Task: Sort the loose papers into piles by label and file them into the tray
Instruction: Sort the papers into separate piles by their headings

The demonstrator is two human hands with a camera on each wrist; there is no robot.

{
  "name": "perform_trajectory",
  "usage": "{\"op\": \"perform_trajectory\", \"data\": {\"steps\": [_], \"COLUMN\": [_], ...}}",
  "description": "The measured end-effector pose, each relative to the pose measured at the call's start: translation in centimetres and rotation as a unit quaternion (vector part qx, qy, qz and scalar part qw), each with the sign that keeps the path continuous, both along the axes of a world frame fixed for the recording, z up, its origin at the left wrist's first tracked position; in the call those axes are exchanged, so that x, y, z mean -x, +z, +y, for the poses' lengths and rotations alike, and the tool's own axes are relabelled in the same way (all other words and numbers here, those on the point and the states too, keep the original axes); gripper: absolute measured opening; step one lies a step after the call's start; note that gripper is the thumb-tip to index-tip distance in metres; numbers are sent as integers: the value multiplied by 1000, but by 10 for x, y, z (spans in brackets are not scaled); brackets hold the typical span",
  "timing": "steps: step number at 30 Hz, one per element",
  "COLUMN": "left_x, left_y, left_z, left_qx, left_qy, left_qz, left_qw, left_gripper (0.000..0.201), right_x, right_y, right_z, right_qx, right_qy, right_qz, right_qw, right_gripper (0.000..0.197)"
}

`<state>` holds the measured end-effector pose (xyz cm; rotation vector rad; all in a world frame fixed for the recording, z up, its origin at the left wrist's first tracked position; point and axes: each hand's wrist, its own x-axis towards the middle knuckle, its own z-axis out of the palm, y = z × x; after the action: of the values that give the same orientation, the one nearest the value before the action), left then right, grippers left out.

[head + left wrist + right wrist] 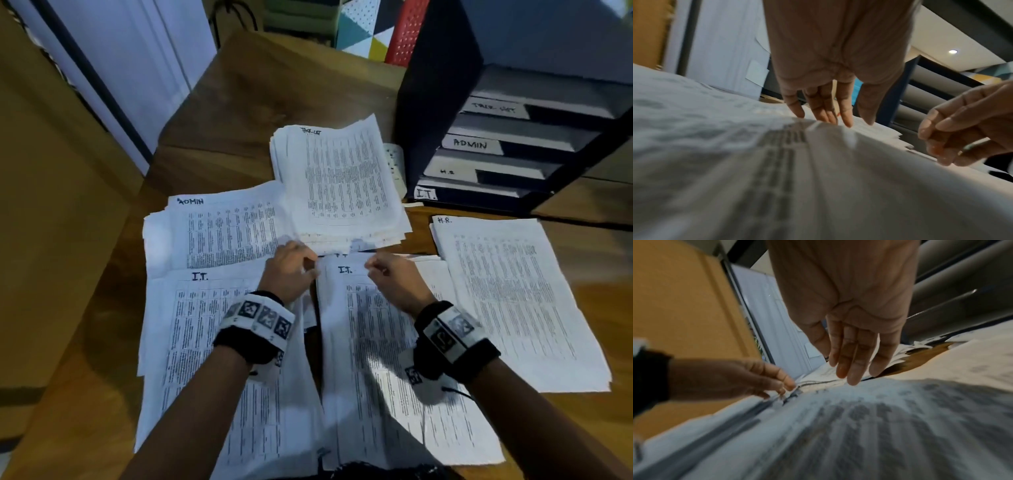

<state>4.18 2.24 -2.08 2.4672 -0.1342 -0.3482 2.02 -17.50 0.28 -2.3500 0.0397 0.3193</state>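
Labelled paper piles lie on the wooden desk: TASK LIST [342, 181] at the back, ADMIN [222, 229] left of it, H.R. [513, 301] on the right, an I.T. pile [191, 342] near left. Beside that pile lies another I.T. sheet [370, 359]. My left hand [310, 265] pinches this sheet's top left corner, which is slightly lifted [818, 126]. My right hand [373, 269] hangs over its top edge with loosely bent fingers, whose tips [851, 378] touch the paper and hold nothing. The dark filing tray [428, 120] stands at the back right.
The tray's slots carry labels TASK LIST, ADMIN [471, 144], H.R. and I.T. [425, 194] from top to bottom. A white remote-like object [395, 168] lies between the TASK LIST pile and the tray. Bare wooden desk [274, 89] lies behind the piles.
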Motion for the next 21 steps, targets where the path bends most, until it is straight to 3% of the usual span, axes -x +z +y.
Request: {"op": "perform_trajectory", "data": {"steps": [3,8,13,15,18,19,21], "left_x": [4,9,13,21,32,35,38], "left_y": [-3,-4,0,4,2,3,2], "left_z": [-29,-53,-66,-67,-64,-61,-54], "left_qx": [-43,-50,58,95,148,168,206], "left_qy": [22,62,83,58,-49,-68,-78], "left_qz": [-15,74,66,52,56,88,146], "left_qw": [999,994,993,992,986,980,964], "left_gripper": [24,42,39,38,35,36,67], "right_x": [17,37,46,46,45,45,47], "right_y": [-15,-33,-43,-43,-41,-40,-37], "right_z": [-13,-16,-12,-10,-13,-14,-14], "right_qx": [121,174,194,171,171,190,208], "right_qy": [84,102,108,85,19,13,20], "right_qz": [-7,-18,-66,-68,-128,-136,-159], "right_qw": [989,979,973,979,977,972,965], "right_gripper": [17,22,29,40,60,55,26]}}
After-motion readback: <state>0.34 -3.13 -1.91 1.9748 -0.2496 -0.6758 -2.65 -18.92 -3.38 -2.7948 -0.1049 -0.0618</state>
